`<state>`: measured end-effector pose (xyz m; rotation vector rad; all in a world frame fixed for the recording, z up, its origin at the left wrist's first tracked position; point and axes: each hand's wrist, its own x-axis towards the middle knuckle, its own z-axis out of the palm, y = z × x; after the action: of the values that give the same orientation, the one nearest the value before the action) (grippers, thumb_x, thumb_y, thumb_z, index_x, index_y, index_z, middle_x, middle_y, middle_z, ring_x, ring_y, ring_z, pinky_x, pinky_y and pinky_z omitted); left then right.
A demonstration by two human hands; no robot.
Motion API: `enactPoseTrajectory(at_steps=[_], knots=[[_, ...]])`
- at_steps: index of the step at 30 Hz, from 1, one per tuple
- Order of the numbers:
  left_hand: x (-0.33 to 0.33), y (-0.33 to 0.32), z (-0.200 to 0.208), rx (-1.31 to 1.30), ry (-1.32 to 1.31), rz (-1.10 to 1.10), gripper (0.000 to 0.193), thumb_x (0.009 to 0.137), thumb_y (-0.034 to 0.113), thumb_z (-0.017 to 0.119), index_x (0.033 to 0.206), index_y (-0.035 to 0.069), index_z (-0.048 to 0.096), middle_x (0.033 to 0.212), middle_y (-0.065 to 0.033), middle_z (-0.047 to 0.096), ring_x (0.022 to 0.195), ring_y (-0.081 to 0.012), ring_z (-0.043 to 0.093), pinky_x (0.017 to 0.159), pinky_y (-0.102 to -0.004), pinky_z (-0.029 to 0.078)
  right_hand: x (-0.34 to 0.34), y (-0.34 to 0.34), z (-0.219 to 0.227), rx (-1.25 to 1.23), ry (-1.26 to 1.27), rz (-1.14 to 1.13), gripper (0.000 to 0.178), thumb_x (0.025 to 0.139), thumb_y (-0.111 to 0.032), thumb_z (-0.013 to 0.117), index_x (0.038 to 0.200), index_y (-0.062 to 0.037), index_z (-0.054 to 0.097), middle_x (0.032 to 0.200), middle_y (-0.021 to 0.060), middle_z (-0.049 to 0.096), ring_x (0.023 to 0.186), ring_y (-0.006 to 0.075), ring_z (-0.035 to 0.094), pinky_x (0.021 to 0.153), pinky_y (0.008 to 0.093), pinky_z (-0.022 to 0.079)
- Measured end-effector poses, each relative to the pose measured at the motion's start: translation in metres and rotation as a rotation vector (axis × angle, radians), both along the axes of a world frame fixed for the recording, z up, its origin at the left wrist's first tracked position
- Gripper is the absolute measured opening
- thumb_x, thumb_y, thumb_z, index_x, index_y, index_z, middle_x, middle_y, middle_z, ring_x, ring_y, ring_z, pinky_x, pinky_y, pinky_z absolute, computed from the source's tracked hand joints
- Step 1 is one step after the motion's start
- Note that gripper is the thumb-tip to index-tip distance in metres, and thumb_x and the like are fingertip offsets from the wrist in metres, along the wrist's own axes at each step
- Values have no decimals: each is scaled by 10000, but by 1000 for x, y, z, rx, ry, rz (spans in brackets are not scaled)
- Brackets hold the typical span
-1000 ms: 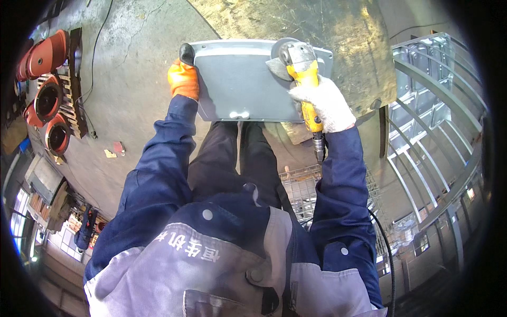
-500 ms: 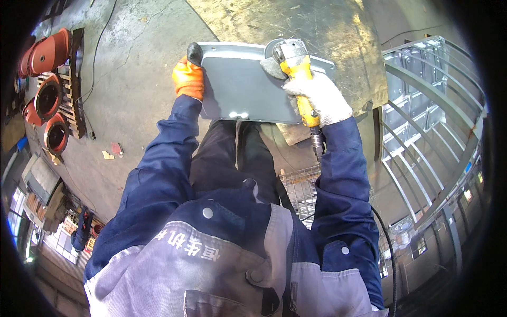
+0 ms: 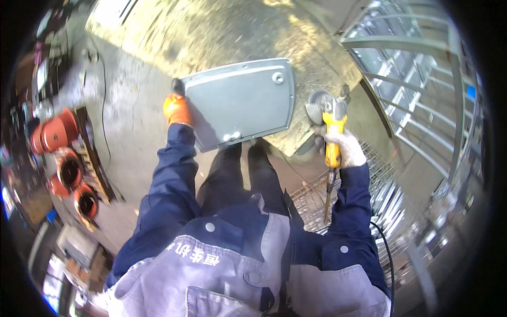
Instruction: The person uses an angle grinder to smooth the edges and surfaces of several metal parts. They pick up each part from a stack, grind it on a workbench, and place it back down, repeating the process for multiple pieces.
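A grey rectangular metal panel (image 3: 240, 100) with rounded corners is held flat in front of my legs. My left hand (image 3: 177, 108), in an orange glove, grips its left edge. To the right of the panel, clear of it, is a yellow angle grinder (image 3: 330, 124) with its disc at the far end. My right hand (image 3: 343, 148), in a white glove, is closed around the grinder's body. The grinder's cable hangs down past my right sleeve.
Concrete floor (image 3: 127, 111) lies below. Several red-orange round parts (image 3: 63, 153) are stacked at the left beside a dark rack. A metal frame with bars (image 3: 417, 95) stands at the right. A wire mesh grid (image 3: 311, 201) lies near my right leg.
The grinder has come off the panel's right top corner and moved right, away from it. The panel has shifted and tilted, still held by the left hand.
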<state>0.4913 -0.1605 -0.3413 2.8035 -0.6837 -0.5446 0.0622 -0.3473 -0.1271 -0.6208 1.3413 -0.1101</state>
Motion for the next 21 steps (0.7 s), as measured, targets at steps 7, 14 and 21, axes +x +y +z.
enactPoseTrajectory(at_steps=[7,14,21], knots=[[73,-66,16,-339,202,86,505,917,457,507,1081,-8,611,996,-159,688,928,-276,664,762,-369,519,-94,108,57,30,18,-483,390,760,-127,641,1115,17,570,1022,145,663,772,218,668,635,335,566],[98,-86,62,-712,1226,365,595,808,534,635,1199,107,499,1157,-30,598,1055,-250,552,875,-385,454,-117,255,67,140,-306,-833,344,751,-137,646,1060,-2,579,1110,192,630,922,314,659,760,452,565],[37,14,58,-362,1263,226,579,886,603,500,1282,183,457,1323,-77,533,1097,-306,562,886,-481,432,-109,313,39,171,-317,-854,323,787,-125,678,1075,-13,585,943,151,674,791,270,681,702,408,576]])
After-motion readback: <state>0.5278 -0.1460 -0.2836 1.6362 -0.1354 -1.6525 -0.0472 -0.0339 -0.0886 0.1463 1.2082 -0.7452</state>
